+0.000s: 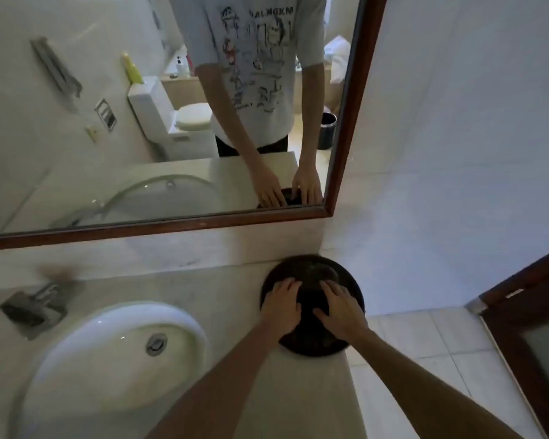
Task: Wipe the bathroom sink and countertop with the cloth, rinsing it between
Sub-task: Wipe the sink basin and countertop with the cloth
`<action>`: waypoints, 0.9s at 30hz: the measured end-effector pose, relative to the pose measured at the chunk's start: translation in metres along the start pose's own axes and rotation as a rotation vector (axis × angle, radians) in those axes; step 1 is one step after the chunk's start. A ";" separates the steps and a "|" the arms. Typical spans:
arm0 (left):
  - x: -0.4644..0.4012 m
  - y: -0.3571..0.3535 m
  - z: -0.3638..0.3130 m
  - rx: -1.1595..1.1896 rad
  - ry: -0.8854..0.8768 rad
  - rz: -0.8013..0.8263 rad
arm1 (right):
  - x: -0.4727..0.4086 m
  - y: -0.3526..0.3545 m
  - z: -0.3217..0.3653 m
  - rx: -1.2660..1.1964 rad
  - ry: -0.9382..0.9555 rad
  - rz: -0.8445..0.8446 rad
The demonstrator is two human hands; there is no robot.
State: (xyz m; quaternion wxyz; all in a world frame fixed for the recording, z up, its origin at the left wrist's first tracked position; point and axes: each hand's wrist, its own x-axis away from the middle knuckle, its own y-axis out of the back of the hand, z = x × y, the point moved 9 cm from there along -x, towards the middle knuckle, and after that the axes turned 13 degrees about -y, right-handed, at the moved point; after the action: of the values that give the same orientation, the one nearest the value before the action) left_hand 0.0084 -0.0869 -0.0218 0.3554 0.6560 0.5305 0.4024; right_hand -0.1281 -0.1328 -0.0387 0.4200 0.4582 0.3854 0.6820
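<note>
Both hands lay flat on a dark round tray point(311, 270) at the far right corner of the pale stone desk point(222, 293), hard against the back wall. The left hand point(281, 307) spread its fingers point(287, 285) nearly straight over the tray's left half; the right hand point(339, 308) rested likewise on the right half, gripping nothing that I could see. I could not make out a cloth anywhere. The white oval sink point(108, 353) sat at the desk's left, its metal drain plug point(156, 343) closed, a chrome tap point(34, 304) behind it. The wood-framed mirror point(159, 224) above reflected the arms.
</note>
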 end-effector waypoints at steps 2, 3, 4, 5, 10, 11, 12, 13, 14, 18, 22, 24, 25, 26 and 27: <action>-0.017 -0.009 0.003 -0.095 -0.007 0.096 | -0.010 -0.011 0.001 0.004 0.074 0.078; -0.021 -0.014 0.009 -0.130 0.013 0.138 | -0.013 -0.015 -0.002 0.013 0.070 0.108; -0.022 -0.015 0.015 -0.126 0.046 0.168 | -0.017 -0.014 -0.003 0.028 0.059 0.117; -0.022 -0.023 0.019 -0.117 0.070 0.193 | -0.019 -0.016 -0.003 0.057 0.059 0.103; -0.015 -0.019 0.014 -0.186 -0.048 0.104 | -0.016 -0.008 0.004 0.146 0.119 0.018; -0.012 -0.014 0.007 -0.178 -0.098 0.084 | -0.013 -0.007 0.008 0.143 0.157 0.005; -0.007 -0.012 0.000 -0.138 -0.140 0.086 | -0.008 -0.006 0.010 0.131 0.202 0.001; -0.001 -0.011 -0.005 -0.076 -0.158 0.101 | -0.003 -0.006 0.012 0.106 0.240 0.013; 0.005 -0.011 -0.009 -0.009 -0.159 0.131 | 0.002 -0.004 0.010 0.057 0.267 0.031; 0.032 -0.011 -0.014 0.274 -0.054 0.149 | 0.025 0.007 -0.023 -0.485 0.158 0.078; 0.066 -0.013 -0.010 0.867 0.258 -0.021 | 0.069 -0.013 -0.055 -1.196 -0.336 0.331; 0.083 -0.025 -0.014 1.128 0.411 -0.093 | 0.099 -0.033 -0.038 -1.390 -0.502 0.564; 0.089 -0.031 -0.020 1.229 0.455 -0.124 | 0.110 -0.036 -0.025 -1.484 -0.517 0.669; 0.095 -0.037 -0.027 1.305 0.483 -0.143 | 0.117 -0.037 -0.012 -1.583 -0.502 0.752; 0.100 -0.042 -0.033 1.367 0.507 -0.153 | 0.122 -0.034 -0.002 -1.667 -0.487 0.790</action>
State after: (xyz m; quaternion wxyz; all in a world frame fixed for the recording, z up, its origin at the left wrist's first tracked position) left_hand -0.0274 0.0204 -0.0305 -0.2399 0.5790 0.7734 0.0953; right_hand -0.1503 -0.0082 -0.0331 0.4193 0.2378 -0.5054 0.7157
